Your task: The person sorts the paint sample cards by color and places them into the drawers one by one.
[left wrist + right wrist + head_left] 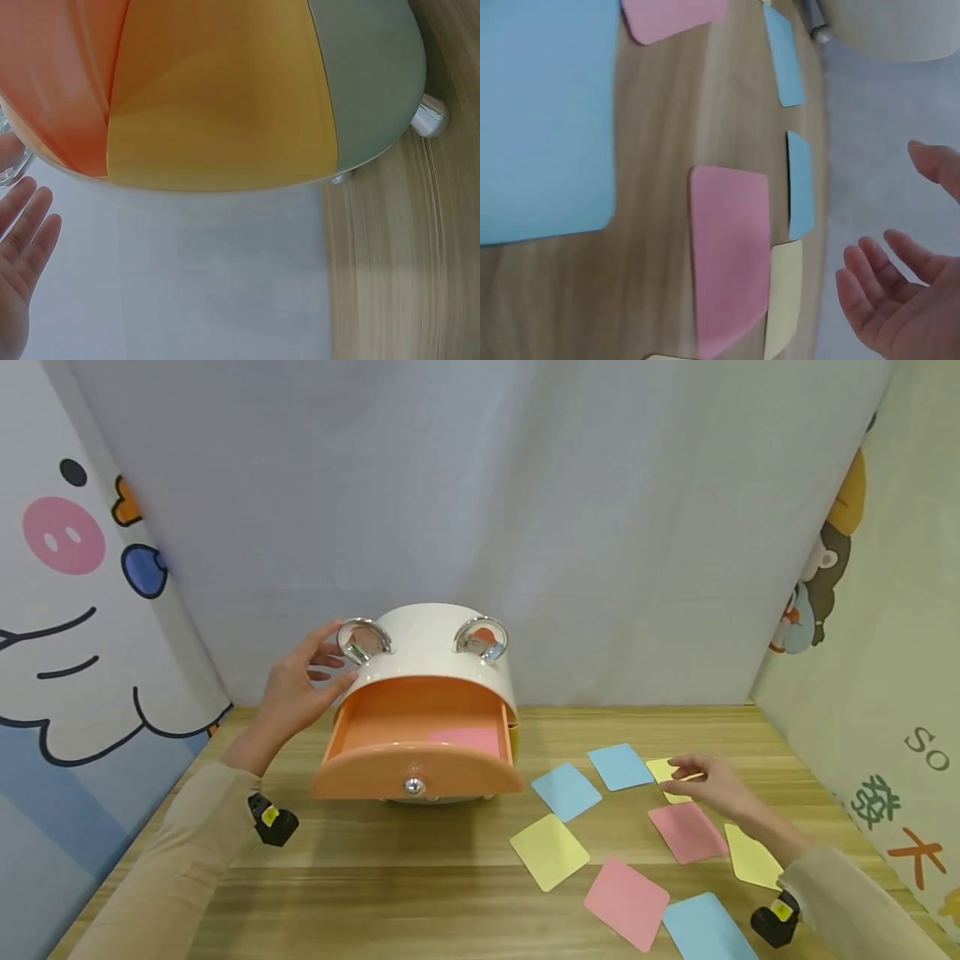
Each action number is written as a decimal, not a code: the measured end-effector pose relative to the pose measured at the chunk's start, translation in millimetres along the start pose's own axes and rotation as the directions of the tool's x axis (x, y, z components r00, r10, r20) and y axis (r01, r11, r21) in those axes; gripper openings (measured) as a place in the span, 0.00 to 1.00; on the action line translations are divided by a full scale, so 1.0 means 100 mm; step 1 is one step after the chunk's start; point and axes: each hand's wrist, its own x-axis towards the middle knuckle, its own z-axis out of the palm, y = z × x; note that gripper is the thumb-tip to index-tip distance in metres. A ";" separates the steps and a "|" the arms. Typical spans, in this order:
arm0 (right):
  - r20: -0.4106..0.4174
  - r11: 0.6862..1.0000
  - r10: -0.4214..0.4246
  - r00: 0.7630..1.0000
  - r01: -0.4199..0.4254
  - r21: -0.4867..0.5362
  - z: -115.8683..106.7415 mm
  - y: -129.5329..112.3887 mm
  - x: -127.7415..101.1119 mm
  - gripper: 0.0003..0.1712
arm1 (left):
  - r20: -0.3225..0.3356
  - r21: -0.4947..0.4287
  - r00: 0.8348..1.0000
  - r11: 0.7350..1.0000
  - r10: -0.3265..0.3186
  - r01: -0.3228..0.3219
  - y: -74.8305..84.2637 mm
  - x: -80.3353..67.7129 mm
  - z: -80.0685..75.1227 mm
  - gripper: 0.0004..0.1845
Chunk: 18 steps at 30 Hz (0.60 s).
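A white rounded drawer box (pixel 427 643) with two metal ring handles stands on the wooden table (pixel 420 877). Its orange top drawer (pixel 416 768) is pulled out, and a pink card (pixel 468 739) lies inside. My left hand (pixel 318 664) rests with straight fingers on the box's upper left side, by the left ring (pixel 363 639); in the left wrist view the hand (pixel 22 255) is flat and holds nothing. My right hand (pixel 701 779) hovers with relaxed fingers over a yellow card (pixel 663 770). The right wrist view shows the right hand (pixel 900 300) holding nothing, beside that yellow card (pixel 784 296).
Several loose cards lie right of the box: blue (pixel 566 791), blue (pixel 620 766), yellow (pixel 549 851), pink (pixel 686 832), pink (pixel 626 902), blue (pixel 705 931), yellow (pixel 752 857). Printed panels wall in the table at the back and both sides.
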 end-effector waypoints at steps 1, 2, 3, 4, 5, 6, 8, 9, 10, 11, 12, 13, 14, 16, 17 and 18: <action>-0.011 1.000 0.019 1.000 -0.019 -0.019 0.03 0.03 -0.02 0.37 | 0.001 0.000 1.000 1.000 0.000 0.000 0.00 0.00 0.00 0.34; -0.023 0.998 0.041 0.999 -0.042 -0.037 0.06 0.06 -0.05 0.39 | 0.001 0.001 1.000 1.000 0.002 -0.002 0.00 0.00 0.00 0.34; -0.034 0.996 0.064 0.997 -0.066 -0.055 0.08 0.08 -0.08 0.42 | -0.001 0.003 1.000 1.000 0.004 -0.004 -0.01 0.00 0.00 0.34; -0.048 0.994 0.077 0.996 -0.080 -0.080 0.11 0.10 -0.10 0.43 | -0.002 0.005 1.000 1.000 0.005 -0.005 -0.01 -0.01 0.01 0.34; -0.064 0.990 0.086 0.994 -0.093 -0.106 0.13 0.12 -0.12 0.44 | -0.003 0.005 1.000 1.000 0.005 -0.005 -0.02 -0.01 0.01 0.34; -0.079 0.986 0.099 0.992 -0.108 -0.125 0.15 0.14 -0.14 0.46 | -0.005 0.008 1.000 1.000 0.007 -0.007 -0.02 -0.01 0.01 0.34; -0.105 0.974 0.110 0.988 -0.128 -0.185 0.19 0.17 -0.16 0.47 | -0.006 0.011 1.000 1.000 0.008 -0.008 -0.02 -0.01 0.01 0.34; -0.117 0.968 0.107 0.987 -0.131 -0.216 0.21 0.19 -0.17 0.48 | -0.006 0.011 1.000 1.000 0.008 -0.008 -0.02 0.00 0.01 0.34; -0.125 0.962 0.098 0.987 -0.126 -0.242 0.23 0.21 -0.18 0.48 | -0.006 0.009 1.000 1.000 0.009 -0.009 -0.02 0.00 0.01 0.34; -0.133 0.953 0.090 0.987 -0.124 -0.276 0.25 0.22 -0.18 0.48 | -0.006 0.008 1.000 1.000 0.010 -0.010 -0.02 0.00 0.01 0.34; -0.140 0.944 0.083 0.987 -0.122 -0.306 0.26 0.24 -0.18 0.48 | -0.006 0.007 1.000 1.000 0.011 -0.011 -0.02 0.00 0.02 0.34; -0.148 0.933 0.070 0.986 -0.118 -0.340 0.28 0.25 -0.18 0.48 | -0.005 0.006 1.000 1.000 0.011 -0.011 -0.02 0.00 0.02 0.34; -0.158 0.926 0.062 0.985 -0.116 -0.359 0.29 0.25 -0.19 0.46 | -0.006 0.007 1.000 1.000 0.013 -0.013 -0.02 0.00 0.02 0.34; -0.173 0.914 0.058 0.983 -0.122 -0.388 0.31 0.26 -0.19 0.40 | -0.006 0.008 1.000 1.000 0.014 -0.014 -0.02 0.00 0.02 0.35; -0.176 0.909 0.059 0.983 -0.126 -0.398 0.31 0.26 -0.20 0.37 | -0.007 0.010 1.000 1.000 0.014 -0.014 -0.02 0.00 0.02 0.34; -0.182 0.907 0.062 0.981 -0.132 -0.400 0.31 0.25 -0.20 0.33 | -0.007 0.011 1.000 1.000 0.014 -0.013 -0.02 0.00 0.02 0.34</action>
